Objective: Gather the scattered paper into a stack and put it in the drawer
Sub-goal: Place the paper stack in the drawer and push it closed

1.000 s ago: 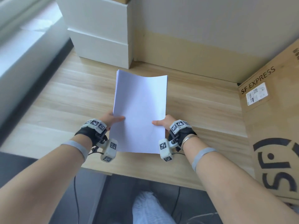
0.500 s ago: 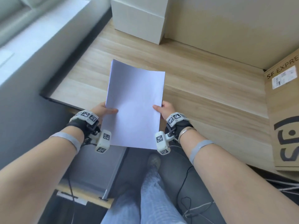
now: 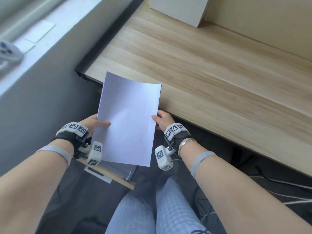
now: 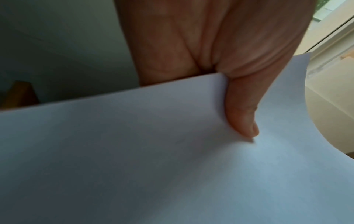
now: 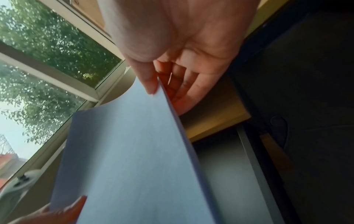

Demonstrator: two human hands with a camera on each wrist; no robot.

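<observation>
A stack of white paper (image 3: 128, 119) hangs in the air off the desk's front left corner, above an open drawer (image 3: 116, 174). My left hand (image 3: 94, 122) pinches the stack's left edge, thumb on top (image 4: 243, 115). My right hand (image 3: 162, 119) pinches the right edge, thumb above and fingers below (image 5: 153, 81). The paper (image 5: 124, 159) bows slightly along its length. The drawer's grey inside (image 5: 229, 166) shows beneath the stack in the right wrist view. Most of the drawer is hidden by the paper in the head view.
The wooden desk (image 3: 211, 73) stretches to the right and back, with a white box (image 3: 179, 9) at its far edge. A window sill (image 3: 38, 31) with a game controller (image 3: 8, 53) runs along the left. My legs (image 3: 152, 208) and cables (image 3: 278, 183) lie below.
Both hands have carried the paper stack off the desk top, back toward me and to the left, over the open drawer. The head view has tilted down and left.
</observation>
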